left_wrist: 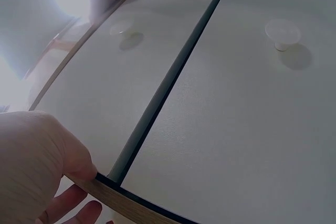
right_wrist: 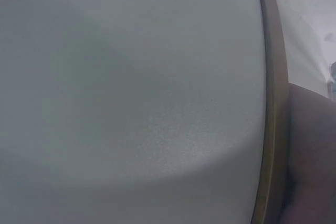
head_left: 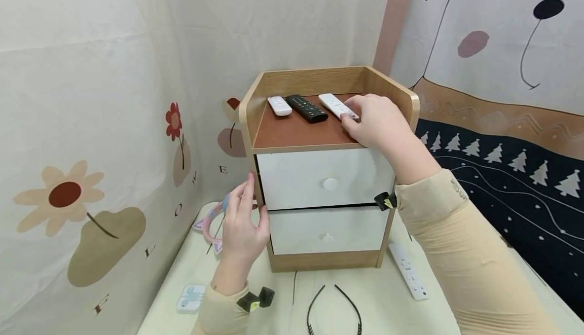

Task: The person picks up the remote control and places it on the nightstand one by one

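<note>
My right hand (head_left: 376, 119) reaches over the top of a small wooden cabinet (head_left: 324, 260), thumb and fingers pinching the near end of a white remote control (head_left: 335, 104). That remote lies on the cabinet's brown top, its far end uncovered. Beside it are a black remote control (head_left: 306, 109) and a shorter white remote control (head_left: 279, 106). Against the cabinet's left side rests my left hand (head_left: 242, 228), fingers fairly straight and pointing up. In the left wrist view its thumb (left_wrist: 79, 161) lies at the front edge, with fingertips past the side panel.
The cabinet has two white drawers (head_left: 326, 178) with round knobs. A black headband (head_left: 335, 302) lies in front, a white power strip (head_left: 409, 271) at right. Left of it are a pink cat-ear headband (head_left: 208, 226) and a small clear-and-blue case (head_left: 190, 298). Printed fabric walls stand behind.
</note>
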`<state>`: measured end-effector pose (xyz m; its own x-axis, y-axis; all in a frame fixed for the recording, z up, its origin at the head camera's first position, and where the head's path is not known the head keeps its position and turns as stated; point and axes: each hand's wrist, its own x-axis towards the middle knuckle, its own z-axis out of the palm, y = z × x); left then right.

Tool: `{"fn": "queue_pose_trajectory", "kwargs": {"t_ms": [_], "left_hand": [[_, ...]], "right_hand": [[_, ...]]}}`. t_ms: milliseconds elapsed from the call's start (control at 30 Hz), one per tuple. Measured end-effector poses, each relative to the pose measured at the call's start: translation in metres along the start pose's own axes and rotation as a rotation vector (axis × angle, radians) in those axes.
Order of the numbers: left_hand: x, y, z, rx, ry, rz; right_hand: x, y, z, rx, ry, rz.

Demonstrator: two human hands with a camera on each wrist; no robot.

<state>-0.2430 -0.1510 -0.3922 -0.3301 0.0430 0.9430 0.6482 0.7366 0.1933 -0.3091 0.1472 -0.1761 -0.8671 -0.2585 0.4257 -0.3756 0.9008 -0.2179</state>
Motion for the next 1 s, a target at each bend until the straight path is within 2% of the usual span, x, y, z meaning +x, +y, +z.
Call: {"fn": "queue_pose_trajectory", "kwargs": {"t_ms": [300,567,767,1000], "left_hand": [[-0.001,-0.001,-0.002,-0.008,-0.005,-0.016],[-0.001,0.0,-0.002,-0.012,-0.012,-0.025],[0.0,0.001,-0.003,-0.005,-0.011,-0.02],[0.0,0.003,-0.003,-0.009,-0.001,-0.021]], "right_hand": [[-0.023,-0.006,-0.001,0.082,0.173,-0.033],[-0.057,-0.006,0.001,0.143,0.436,-0.125],[-0.084,0.003,0.004,0.162,0.585,-0.176],[-0.111,0.024,0.017,0.171,0.679,-0.187]]}}
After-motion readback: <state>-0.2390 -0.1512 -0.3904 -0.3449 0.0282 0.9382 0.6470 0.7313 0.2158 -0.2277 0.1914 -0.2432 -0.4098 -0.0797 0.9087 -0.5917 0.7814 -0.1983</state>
